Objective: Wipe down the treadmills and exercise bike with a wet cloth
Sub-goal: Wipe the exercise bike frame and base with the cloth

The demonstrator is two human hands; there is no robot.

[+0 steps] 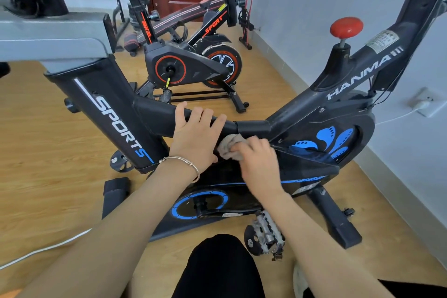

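A black and blue exercise bike (314, 113) with SPORTS and HANMA lettering stands right in front of me. My left hand (196, 133) grips its low horizontal frame tube (157, 116), fingers curled over the top. Just to the right, my right hand (258, 159) holds a crumpled beige cloth (228, 149) pressed against the underside of the tube, beside the blue-patterned flywheel cover (338, 140). The cloth is partly hidden by my fingers.
A second black and red exercise bike (193, 65) stands behind, with a bench further back. A metal pedal (267, 232) sticks out near my knee. A red knob (346, 27) tops the frame. A white wall with a socket (425, 104) runs along the right; a cable lies on the wooden floor.
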